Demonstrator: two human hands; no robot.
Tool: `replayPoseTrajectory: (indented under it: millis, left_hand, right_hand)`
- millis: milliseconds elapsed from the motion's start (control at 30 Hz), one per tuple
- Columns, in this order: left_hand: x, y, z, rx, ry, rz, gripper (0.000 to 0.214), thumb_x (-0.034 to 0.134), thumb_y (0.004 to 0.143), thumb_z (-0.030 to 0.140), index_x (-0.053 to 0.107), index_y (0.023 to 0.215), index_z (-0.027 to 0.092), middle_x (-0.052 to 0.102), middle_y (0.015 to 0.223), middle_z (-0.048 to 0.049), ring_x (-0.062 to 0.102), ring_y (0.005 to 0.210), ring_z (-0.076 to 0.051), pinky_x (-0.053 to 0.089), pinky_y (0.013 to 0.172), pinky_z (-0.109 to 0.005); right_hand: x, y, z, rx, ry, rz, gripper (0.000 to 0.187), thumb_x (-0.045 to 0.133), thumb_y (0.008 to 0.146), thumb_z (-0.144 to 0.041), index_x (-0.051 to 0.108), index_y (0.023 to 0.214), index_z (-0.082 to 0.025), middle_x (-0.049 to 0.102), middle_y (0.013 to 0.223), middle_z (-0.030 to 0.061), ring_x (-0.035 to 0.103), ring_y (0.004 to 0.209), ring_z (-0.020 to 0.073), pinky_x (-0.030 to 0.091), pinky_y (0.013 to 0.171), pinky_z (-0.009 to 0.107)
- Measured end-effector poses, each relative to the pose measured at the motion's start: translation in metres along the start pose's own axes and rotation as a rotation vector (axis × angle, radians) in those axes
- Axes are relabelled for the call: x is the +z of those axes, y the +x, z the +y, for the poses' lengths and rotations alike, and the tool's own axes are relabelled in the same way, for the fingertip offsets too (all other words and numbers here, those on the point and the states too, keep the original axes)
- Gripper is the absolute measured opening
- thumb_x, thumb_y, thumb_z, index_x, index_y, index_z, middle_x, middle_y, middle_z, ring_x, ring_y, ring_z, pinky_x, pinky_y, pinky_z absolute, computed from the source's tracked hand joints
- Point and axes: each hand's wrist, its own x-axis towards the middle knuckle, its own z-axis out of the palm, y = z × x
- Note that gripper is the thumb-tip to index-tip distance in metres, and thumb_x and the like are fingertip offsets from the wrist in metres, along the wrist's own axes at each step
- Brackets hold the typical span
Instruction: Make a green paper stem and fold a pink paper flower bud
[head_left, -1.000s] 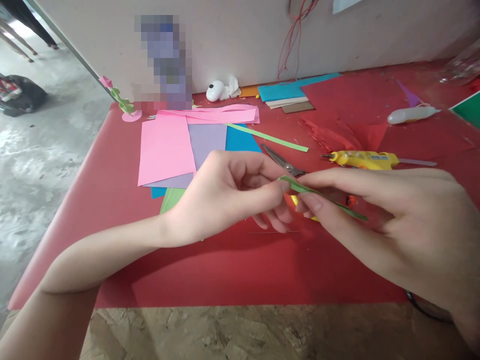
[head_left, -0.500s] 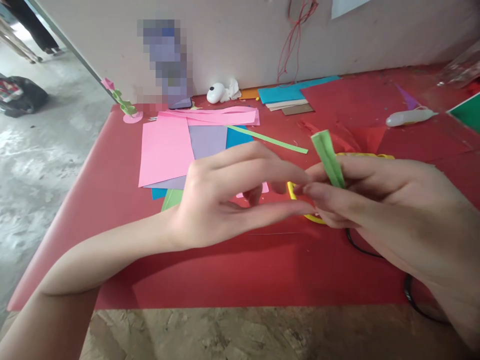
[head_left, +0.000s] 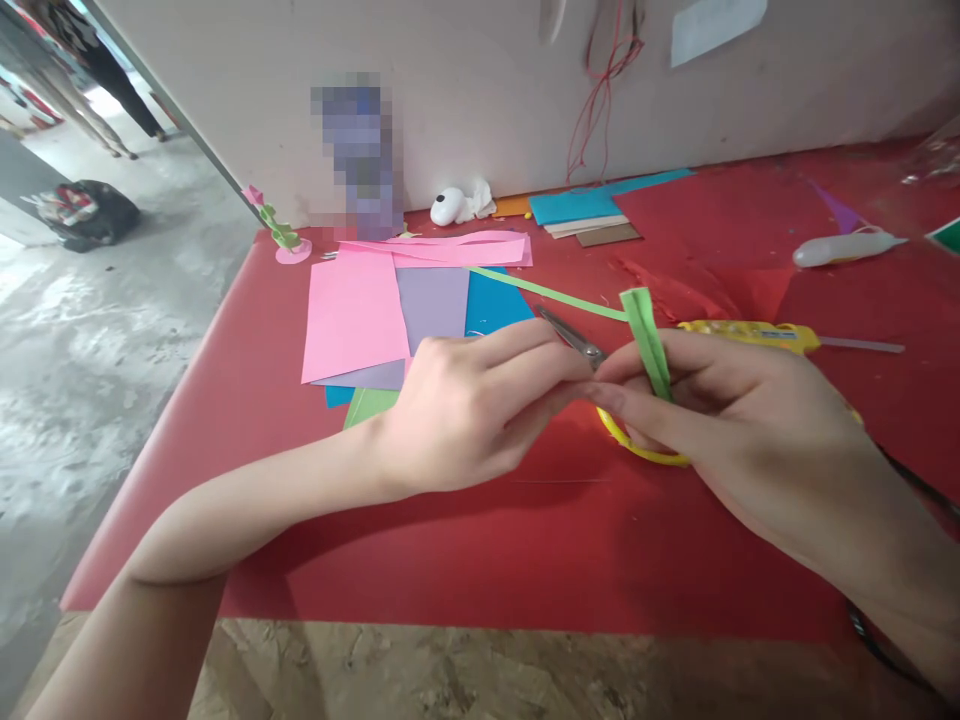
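Observation:
My right hand pinches a short folded strip of green paper, its upper end standing up above the fingers. Fingertips of my left hand are closed together and meet those of my right hand. Whatever is between the left fingertips is hidden. Beneath and behind the hands lie scissors with yellow handles, their blades pointing away to the left. A long thin green paper strip runs across the table behind my hands. Beyond my right hand rests a yellow glue gun with a glue stick in its back.
Pink sheets, a purple sheet and blue paper lie on the red table. A paper flower stands at the left corner. Along the wall are a white earphone case, blue paper and a white tube.
My left fingers, apart before, have closed together at the right fingertips. The green strip stays in my right hand. The view has shifted, showing more of the scissors and glue gun.

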Motion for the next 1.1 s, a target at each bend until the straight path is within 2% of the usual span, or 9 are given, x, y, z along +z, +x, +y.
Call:
replayPoseTrajectory:
  millis: [100, 233, 333, 467, 567, 667, 767, 967, 1100]
  left_hand:
    - [0.003, -0.002, -0.001, 0.012, 0.117, -0.058, 0.013, 0.047, 0.086, 0.010, 0.059, 0.084, 0.013, 0.064, 0.075, -0.0052, 0.053, 0.056, -0.010, 0.037, 0.043, -0.022]
    - [0.008, -0.002, -0.005, -0.090, 0.070, -0.109, 0.016, 0.035, 0.089, 0.011, 0.049, 0.083, 0.017, 0.059, 0.081, -0.0067, 0.047, 0.060, -0.012, 0.039, 0.049, -0.025]
    - [0.012, -0.001, -0.012, -0.213, -0.098, -0.094, 0.018, 0.031, 0.092, 0.016, 0.039, 0.077, 0.020, 0.053, 0.075, -0.0035, 0.044, 0.061, -0.012, 0.040, 0.057, -0.027]
    - [0.019, 0.000, -0.015, -0.484, -0.444, -0.293, 0.028, 0.033, 0.095, 0.027, 0.035, 0.068, 0.021, 0.048, 0.059, 0.0023, 0.044, 0.054, -0.009, 0.039, 0.057, -0.026]
    - [0.023, -0.001, -0.010, -0.649, -0.660, -0.396, 0.026, 0.047, 0.090, 0.033, 0.045, 0.068, 0.019, 0.052, 0.055, 0.0037, 0.050, 0.053, -0.007, 0.042, 0.056, -0.022]
    - [0.026, -0.002, -0.004, -0.823, -0.869, -0.400, 0.013, 0.062, 0.081, 0.026, 0.060, 0.077, 0.014, 0.061, 0.059, 0.0028, 0.060, 0.057, -0.007, 0.050, 0.061, -0.019]
    - [0.026, -0.001, -0.001, -0.967, -1.051, -0.379, 0.008, 0.068, 0.077, 0.019, 0.066, 0.079, 0.012, 0.067, 0.064, 0.0013, 0.066, 0.061, -0.007, 0.055, 0.063, -0.017]
    - [0.025, -0.004, -0.003, -1.000, -1.399, -0.341, 0.008, 0.062, 0.082, 0.014, 0.069, 0.080, 0.013, 0.072, 0.078, 0.0007, 0.070, 0.072, -0.008, 0.058, 0.074, -0.018]
    - [0.026, -0.007, -0.005, -1.012, -1.476, -0.338, 0.009, 0.063, 0.081, 0.013, 0.070, 0.085, 0.014, 0.073, 0.082, -0.0010, 0.071, 0.076, -0.010, 0.059, 0.075, -0.020]
  right_hand:
    - [0.002, 0.004, 0.009, 0.047, 0.046, -0.011, 0.025, 0.069, 0.074, -0.042, 0.061, 0.077, -0.019, 0.037, 0.054, -0.0050, 0.029, 0.047, 0.0028, 0.020, 0.040, 0.016]
    - [0.003, 0.005, 0.013, 0.075, 0.117, -0.023, 0.027, 0.068, 0.075, -0.044, 0.060, 0.078, -0.019, 0.034, 0.053, -0.0054, 0.029, 0.047, 0.0027, 0.020, 0.040, 0.017]
    - [0.001, 0.007, 0.009, 0.040, 0.292, -0.021, 0.024, 0.061, 0.083, -0.039, 0.057, 0.073, -0.018, 0.035, 0.055, -0.0041, 0.033, 0.049, 0.0033, 0.026, 0.043, 0.018]
    - [-0.002, 0.010, 0.000, -0.036, 0.508, -0.045, 0.025, 0.052, 0.088, -0.032, 0.059, 0.068, -0.019, 0.033, 0.052, -0.0022, 0.032, 0.047, 0.0043, 0.027, 0.043, 0.019]
    - [-0.003, 0.012, -0.004, -0.037, 0.550, -0.056, 0.026, 0.047, 0.089, -0.029, 0.057, 0.066, -0.020, 0.033, 0.053, -0.0013, 0.032, 0.045, 0.0050, 0.028, 0.041, 0.020]
    - [-0.001, 0.012, -0.007, 0.041, 0.582, -0.039, 0.030, 0.038, 0.090, -0.026, 0.051, 0.064, -0.019, 0.032, 0.053, -0.0012, 0.029, 0.043, 0.0048, 0.027, 0.039, 0.020]
    - [0.003, 0.013, -0.011, 0.141, 0.606, -0.029, 0.032, 0.029, 0.092, -0.023, 0.044, 0.064, -0.018, 0.033, 0.053, -0.0018, 0.029, 0.042, 0.0042, 0.027, 0.040, 0.019]
    - [0.005, 0.016, -0.010, 0.160, 0.648, -0.039, 0.029, 0.028, 0.092, -0.024, 0.043, 0.067, -0.018, 0.035, 0.056, -0.0029, 0.036, 0.045, 0.0040, 0.033, 0.045, 0.018]
    - [0.004, 0.016, -0.007, 0.135, 0.653, -0.011, 0.030, 0.032, 0.093, -0.024, 0.047, 0.067, -0.018, 0.041, 0.061, -0.0025, 0.039, 0.048, 0.0038, 0.042, 0.053, 0.020]
